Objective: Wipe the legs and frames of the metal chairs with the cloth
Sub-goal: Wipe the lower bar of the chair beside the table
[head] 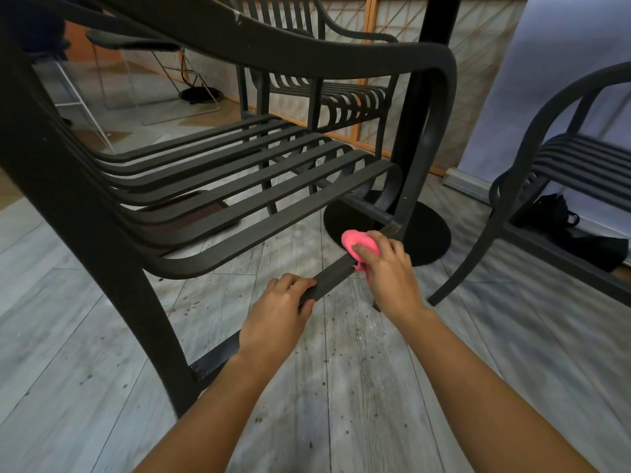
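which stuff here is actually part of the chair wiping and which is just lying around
Part of the job:
- pink cloth, gripped by the right hand on the low crossbar
- left hand, gripping that crossbar
- near chair
- far chair
- right chair

Just lying about:
- black bag under the right chair
- round table base
- coiled cable

**Bare arms, nothing worn**

Two forearms enter from about 6 o'clock, both bare from the frame's edge to the wrist, with no sleeve over them. The left hand [278,310] and right hand [389,268] are ungloved, with short, plain fingernails.
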`<action>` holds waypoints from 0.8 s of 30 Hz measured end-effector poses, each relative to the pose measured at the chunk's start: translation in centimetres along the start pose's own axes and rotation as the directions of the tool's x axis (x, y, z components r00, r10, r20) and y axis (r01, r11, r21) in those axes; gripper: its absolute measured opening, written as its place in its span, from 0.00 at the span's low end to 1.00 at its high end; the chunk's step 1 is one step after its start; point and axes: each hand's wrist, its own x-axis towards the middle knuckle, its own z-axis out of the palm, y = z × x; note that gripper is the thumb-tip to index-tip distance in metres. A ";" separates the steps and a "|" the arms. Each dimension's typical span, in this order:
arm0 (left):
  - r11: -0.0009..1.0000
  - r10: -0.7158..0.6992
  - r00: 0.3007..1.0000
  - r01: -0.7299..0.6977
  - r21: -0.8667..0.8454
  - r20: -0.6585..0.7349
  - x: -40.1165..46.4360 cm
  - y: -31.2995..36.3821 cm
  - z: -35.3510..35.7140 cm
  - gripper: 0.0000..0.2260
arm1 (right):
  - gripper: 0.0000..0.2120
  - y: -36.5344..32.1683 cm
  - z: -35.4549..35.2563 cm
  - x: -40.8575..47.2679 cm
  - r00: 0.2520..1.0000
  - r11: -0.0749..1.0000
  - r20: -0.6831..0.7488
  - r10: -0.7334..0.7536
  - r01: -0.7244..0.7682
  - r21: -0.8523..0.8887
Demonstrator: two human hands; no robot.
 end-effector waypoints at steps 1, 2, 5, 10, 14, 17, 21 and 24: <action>1.000 -0.001 1.000 0.001 0.002 0.000 0.0 0.0 0.0 0.16 | 0.23 0.1 0.0 0.1 1.000 1.000 0.001 0.003 -0.003 -0.002; 1.000 -0.001 1.000 0.001 0.005 0.000 0.0 0.0 0.0 0.16 | 0.24 0.3 0.0 0.1 1.000 1.000 0.003 0.007 -0.007 -0.003; 1.000 -0.001 1.000 0.001 0.013 0.000 0.0 0.1 0.0 0.16 | 0.25 0.5 -0.1 0.3 1.000 1.000 -0.008 0.013 -0.013 -0.018; 0.999 0.000 1.000 -0.001 0.034 0.003 0.0 0.2 -0.1 0.16 | 0.20 0.9 -0.7 1.0 1.000 0.999 0.002 0.022 -0.022 0.032; 0.996 -0.011 1.000 0.012 0.084 -0.015 0.0 0.7 -0.2 0.16 | 0.20 1.3 -1.7 1.2 1.000 0.968 -0.003 0.013 -0.012 0.251; 0.991 -0.025 0.999 0.030 0.128 -0.041 0.1 1.4 -0.2 0.16 | 0.25 1.3 -2.9 1.1 0.996 0.933 -0.092 0.015 0.019 0.359; 0.992 -0.004 0.999 0.010 0.127 -0.050 1.2 2.5 0.0 0.17 | 0.23 1.9 -4.6 1.6 0.972 0.887 -0.176 0.158 -0.061 0.458; 0.993 0.015 0.999 -0.011 0.117 -0.032 2.6 3.2 0.6 0.17 | 0.20 2.3 -4.9 2.3 0.946 0.876 -0.231 0.229 -0.097 0.472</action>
